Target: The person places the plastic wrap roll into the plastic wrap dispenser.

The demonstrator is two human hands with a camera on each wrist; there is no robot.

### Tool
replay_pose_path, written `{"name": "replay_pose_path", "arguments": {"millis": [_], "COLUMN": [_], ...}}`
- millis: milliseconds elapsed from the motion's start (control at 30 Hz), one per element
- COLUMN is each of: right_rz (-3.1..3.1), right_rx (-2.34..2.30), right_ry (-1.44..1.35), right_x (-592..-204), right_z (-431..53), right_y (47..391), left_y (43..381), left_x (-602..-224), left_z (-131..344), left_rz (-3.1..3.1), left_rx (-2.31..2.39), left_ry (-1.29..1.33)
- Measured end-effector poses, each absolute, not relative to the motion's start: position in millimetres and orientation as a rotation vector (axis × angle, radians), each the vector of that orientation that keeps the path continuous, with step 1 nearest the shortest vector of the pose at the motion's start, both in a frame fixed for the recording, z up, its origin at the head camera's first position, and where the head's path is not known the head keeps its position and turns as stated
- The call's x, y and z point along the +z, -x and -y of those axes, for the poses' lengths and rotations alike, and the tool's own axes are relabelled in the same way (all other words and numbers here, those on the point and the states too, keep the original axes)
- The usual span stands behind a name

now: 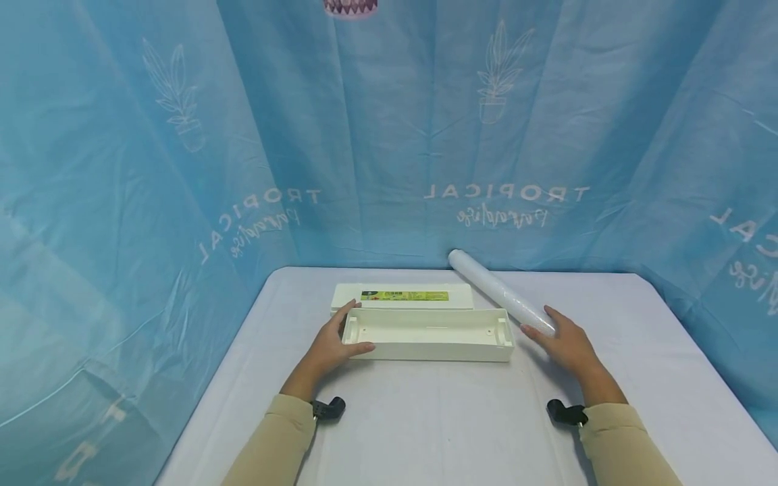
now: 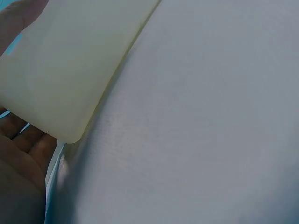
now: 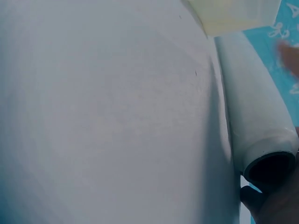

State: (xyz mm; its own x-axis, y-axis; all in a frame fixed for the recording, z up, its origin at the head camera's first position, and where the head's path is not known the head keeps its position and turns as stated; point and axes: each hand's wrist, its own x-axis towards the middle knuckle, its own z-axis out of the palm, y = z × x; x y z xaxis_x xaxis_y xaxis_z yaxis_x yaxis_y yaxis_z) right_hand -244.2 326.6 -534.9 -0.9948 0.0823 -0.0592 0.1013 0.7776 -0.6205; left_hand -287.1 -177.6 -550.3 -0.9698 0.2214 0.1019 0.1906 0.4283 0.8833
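Observation:
A long white plastic box (image 1: 431, 351) stands open-topped on the table, its hollow inside facing up. My left hand (image 1: 331, 344) grips its left end, thumb on the front wall and fingers around the back corner. In the left wrist view the box's end wall (image 2: 70, 74) lies between thumb and fingers. To the right, a roll of cling film (image 1: 498, 290) lies slanted, its far end at the table's back edge. My right hand (image 1: 568, 344) straddles the roll's near end with thumb and fingers spread. The right wrist view shows the roll's dark hollow core (image 3: 270, 169).
Directly behind the box lies a white lid (image 1: 401, 287) with a yellow-green label. A white cloth covers the table (image 1: 444, 418). Blue printed curtains (image 1: 389, 135) hang along the back and both sides.

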Motion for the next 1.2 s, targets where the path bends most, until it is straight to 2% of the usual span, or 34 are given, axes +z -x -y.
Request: {"name": "replay_pose_path", "arguments": {"millis": [233, 1200], "right_rz": [-2.971, -2.968], "right_rx": [-1.066, -1.295], "right_ry": [-0.115, -0.265], "right_x": [-539, -546], "right_z": [-328, -318], "right_y": [243, 243], "left_y": [290, 286], "left_x": [-556, -559], "left_z": [178, 175], "left_rz": [-2.562, -2.496], "left_rx": [1.713, 1.821], "left_ry": [-0.405, -0.379]}}
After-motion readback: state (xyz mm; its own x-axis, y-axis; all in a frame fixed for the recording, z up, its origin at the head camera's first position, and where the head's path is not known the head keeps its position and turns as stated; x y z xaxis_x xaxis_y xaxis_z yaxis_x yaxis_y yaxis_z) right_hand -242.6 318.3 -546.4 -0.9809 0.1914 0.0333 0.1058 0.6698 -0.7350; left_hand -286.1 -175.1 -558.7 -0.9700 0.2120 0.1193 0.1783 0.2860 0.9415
